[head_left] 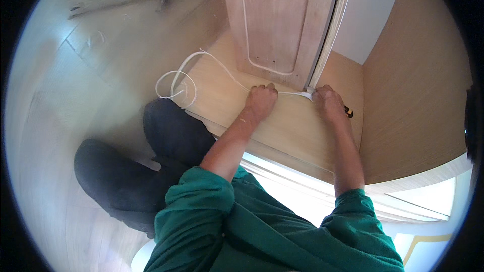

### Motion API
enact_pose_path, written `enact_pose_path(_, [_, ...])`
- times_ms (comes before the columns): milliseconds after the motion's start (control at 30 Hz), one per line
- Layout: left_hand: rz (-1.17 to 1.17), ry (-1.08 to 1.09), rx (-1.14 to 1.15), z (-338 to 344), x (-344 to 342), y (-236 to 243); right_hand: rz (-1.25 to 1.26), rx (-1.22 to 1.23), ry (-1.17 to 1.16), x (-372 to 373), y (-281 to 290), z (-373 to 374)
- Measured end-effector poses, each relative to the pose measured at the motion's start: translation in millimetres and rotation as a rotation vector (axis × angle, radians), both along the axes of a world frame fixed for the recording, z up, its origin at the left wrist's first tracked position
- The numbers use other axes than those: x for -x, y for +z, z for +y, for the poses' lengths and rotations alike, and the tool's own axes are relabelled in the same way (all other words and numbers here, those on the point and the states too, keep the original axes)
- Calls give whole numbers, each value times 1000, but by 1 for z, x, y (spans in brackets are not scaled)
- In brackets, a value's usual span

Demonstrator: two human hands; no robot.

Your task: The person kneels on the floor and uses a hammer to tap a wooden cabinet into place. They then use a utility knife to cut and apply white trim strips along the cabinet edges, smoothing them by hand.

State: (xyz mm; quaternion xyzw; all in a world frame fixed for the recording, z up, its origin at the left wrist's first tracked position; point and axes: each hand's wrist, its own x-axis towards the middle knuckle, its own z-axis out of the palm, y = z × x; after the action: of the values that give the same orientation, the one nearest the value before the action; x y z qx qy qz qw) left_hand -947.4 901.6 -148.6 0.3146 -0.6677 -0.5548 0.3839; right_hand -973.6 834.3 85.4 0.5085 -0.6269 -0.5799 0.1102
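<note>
My left hand (262,102) is closed around a thin white strip (292,93). The strip runs from my fist to the lower corner of an upright wooden panel (275,25) with a routed groove. Its loose tail curls in loops at the left, over the board's edge by my knee. At the panel's bottom corner, beside the strip's end, my right hand (328,103) is closed. A black and yellow handle (348,112) sticks out from beneath it, seemingly held in the hand; the tool's other end is hidden.
Both hands work over a pale wooden board (297,126). A curved wooden side panel (418,80) rises at the right. On the wood-look floor (55,106) at the far left lies a hammer (121,1). My dark-trousered legs (176,133) are at the left.
</note>
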Motion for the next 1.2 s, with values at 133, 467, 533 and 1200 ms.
enact_pose_path(133, [-8, -12, 1, -8, 3, -4, -68, 86, 98, 4, 4, 2])
enact_pose_path(467, [-46, -3, 69, -2, 7, 0, -99, 80, 259, 17, 2, 10])
enact_pose_path(533, [-16, 25, 57, 1, 11, 0, -78, 121, 201, 25, 3, 17])
enact_pose_path(1200, [-12, -28, 42, 0, 4, -10, -54, 69, 243, 44, 11, 25])
